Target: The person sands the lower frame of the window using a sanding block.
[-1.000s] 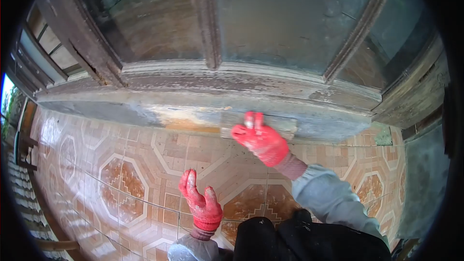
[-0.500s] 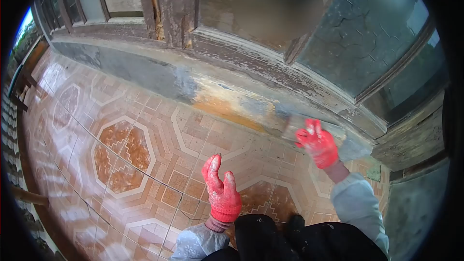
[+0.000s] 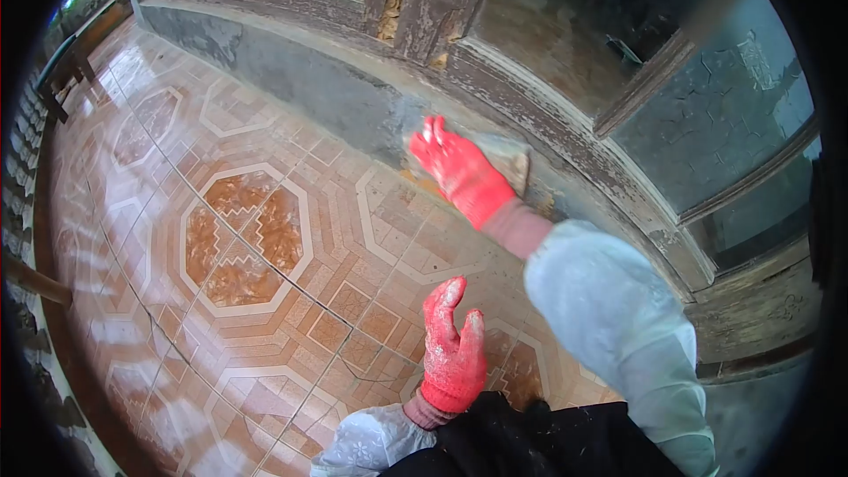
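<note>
My right hand (image 3: pixel 464 172), in a red glove with pale smears, is closed on a plastering float (image 3: pixel 511 166). The float is a flat, pale rectangle, held against the low wall base (image 3: pixel 291 66); its handle is hidden under my fingers. Grey coating covers the wall base to the left of the hand. A little yellowish surface shows below and to the right of the float. My left hand (image 3: pixel 455 349), also red-gloved and whitened at the fingertips, hovers above the tiled floor (image 3: pixel 353 238) near my body. Its thumb and fingers are apart, with nothing between them.
Above the wall base runs a weathered wooden window frame (image 3: pixel 548 88) with peeling paint and glass panes (image 3: pixel 715 106). A railing (image 3: pixel 35 274) borders the floor on the left. Worn wooden boarding (image 3: pixel 751 318) stands at the right.
My right hand has swept the float left and upward along the wall base, across the yellowish patch. The view has shifted; my left hand keeps much the same pose.
</note>
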Demonstrator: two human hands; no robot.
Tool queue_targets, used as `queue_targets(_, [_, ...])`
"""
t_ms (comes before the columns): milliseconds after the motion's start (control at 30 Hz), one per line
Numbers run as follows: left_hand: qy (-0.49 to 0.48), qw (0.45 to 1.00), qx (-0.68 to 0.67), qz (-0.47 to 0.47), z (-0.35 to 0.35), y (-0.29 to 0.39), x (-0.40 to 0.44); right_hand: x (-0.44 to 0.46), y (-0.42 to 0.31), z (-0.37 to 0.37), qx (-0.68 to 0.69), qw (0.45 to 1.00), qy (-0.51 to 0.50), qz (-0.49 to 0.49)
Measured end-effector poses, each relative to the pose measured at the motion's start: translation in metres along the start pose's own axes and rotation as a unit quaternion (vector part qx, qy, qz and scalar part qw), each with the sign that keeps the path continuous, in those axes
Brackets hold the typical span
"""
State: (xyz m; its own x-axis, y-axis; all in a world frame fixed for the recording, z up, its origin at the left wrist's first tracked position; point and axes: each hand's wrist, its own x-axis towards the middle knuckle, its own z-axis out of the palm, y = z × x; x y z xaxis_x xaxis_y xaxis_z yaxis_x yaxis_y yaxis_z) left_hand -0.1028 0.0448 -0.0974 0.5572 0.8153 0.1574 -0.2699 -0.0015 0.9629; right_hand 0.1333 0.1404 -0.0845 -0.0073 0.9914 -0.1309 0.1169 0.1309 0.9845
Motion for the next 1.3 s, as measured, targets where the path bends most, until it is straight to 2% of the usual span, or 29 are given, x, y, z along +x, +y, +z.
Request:
queue_targets(200, [0.048,0.998,-0.033,-0.028,-0.005,-0.003,0.003,0.056,0.025,-0.015,0.073,0.997,0.009,0.015])
queue_targets(267, [0.055,0.996,-0.054,-0.05,-0.002,-0.004,0.002,-0.028,0.018,0.001,0.035,0.998,0.012,-0.054])
queue_targets(300, [0.051,0.996,-0.058,-0.049,0.0,-0.008,0.001,-0.08,0.01,0.008,-0.127,0.99,-0.003,-0.069])
queue_targets(333, [0.049,0.996,-0.06,-0.049,0.003,-0.01,0.0,-0.132,0.003,0.016,-0.284,0.955,-0.012,-0.089])
queue_targets(400, [0.039,0.996,-0.048,-0.059,0.005,-0.006,-0.004,-0.235,-0.01,0.026,-0.346,0.916,-0.026,-0.2])
queue_targets(433, [0.022,0.997,-0.032,-0.065,0.007,-0.004,-0.005,-0.268,-0.001,0.023,-0.168,0.971,0.011,-0.167])
queue_targets(467, [0.027,0.997,-0.033,-0.068,0.01,-0.004,-0.007,-0.283,0.0,0.021,-0.168,0.971,0.015,-0.172])
queue_targets(500, [0.015,0.997,-0.041,-0.063,0.012,-0.005,-0.008,-0.294,-0.001,0.018,-0.077,0.976,-0.041,-0.2])
queue_targets(567, [-0.002,0.997,-0.05,-0.051,0.014,-0.004,-0.009,-0.281,-0.003,0.014,0.014,0.971,-0.094,-0.22])
queue_targets(633, [-0.002,0.998,-0.053,-0.045,0.015,-0.001,-0.008,-0.222,-0.01,0.016,0.058,0.988,-0.096,-0.109])
queue_targets(700, [-0.003,0.999,-0.038,-0.038,0.01,-0.002,-0.008,-0.13,-0.003,0.013,0.02,0.995,-0.032,-0.093])
queue_targets(833, [0.029,0.998,-0.03,-0.038,0.0,0.0,-0.006,0.048,0.022,-0.028,0.069,0.998,0.011,0.0])
queue_targets(900, [0.043,0.998,-0.018,-0.036,-0.006,0.001,-0.002,0.092,0.029,-0.037,0.068,0.997,0.016,0.01])
queue_targets(967, [0.045,0.998,-0.014,-0.044,-0.009,0.002,-0.002,0.092,0.028,-0.035,0.075,0.997,0.007,0.008])
queue_targets(1067, [0.049,0.997,-0.016,-0.055,-0.008,-0.001,0.001,0.006,0.016,-0.013,0.118,0.993,-0.03,-0.005])
queue_targets(1100, [0.046,0.998,-0.023,-0.048,-0.007,-0.003,0.0,-0.04,0.009,-0.005,0.09,0.995,-0.04,-0.029])
queue_targets(1167, [0.047,0.997,-0.036,-0.046,-0.005,-0.004,-0.003,-0.148,-0.011,0.017,-0.171,0.98,-0.005,-0.101])
queue_targets(1233, [0.039,0.996,-0.061,-0.06,-0.004,-0.004,-0.005,-0.231,-0.018,0.024,-0.014,0.986,-0.043,-0.159])
queue_targets(1267, [0.04,0.995,-0.067,-0.062,-0.004,-0.002,-0.004,-0.236,-0.013,0.02,-0.018,0.985,-0.045,-0.164])
queue_targets(1300, [0.029,0.997,-0.05,-0.059,-0.006,0.001,-0.003,-0.24,-0.008,0.014,0.024,0.976,-0.088,-0.199])
